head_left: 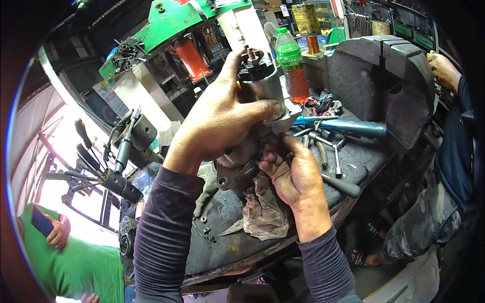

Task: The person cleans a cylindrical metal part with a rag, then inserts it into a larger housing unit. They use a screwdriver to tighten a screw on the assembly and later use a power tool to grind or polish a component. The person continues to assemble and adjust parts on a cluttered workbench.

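A metal starter motor (269, 92) stands upright over the workbench, its black end cap and copper-coloured bolt on top. My left hand (214, 118) is wrapped round its upper cylinder, thumb across the front and forefinger near the cap. Lower down, my right hand (300, 177) has its fingers curled against the motor's dark side, palm partly turned up; the fingertips are partly hidden. A flange (237, 174) with a bolt hole sticks out below my left wrist. Under my right hand lies a crumpled, stained rag (265, 217).
Right of the motor lie a blue-handled tool (353, 127) and a three-way wrench (336, 151). A bottle (290, 65) and a large round chuck (379, 86) stand behind. Tools fill a holder (121, 184) at left. A person in green (76, 257) holds a phone; another person's hand (444, 70) touches the chuck.
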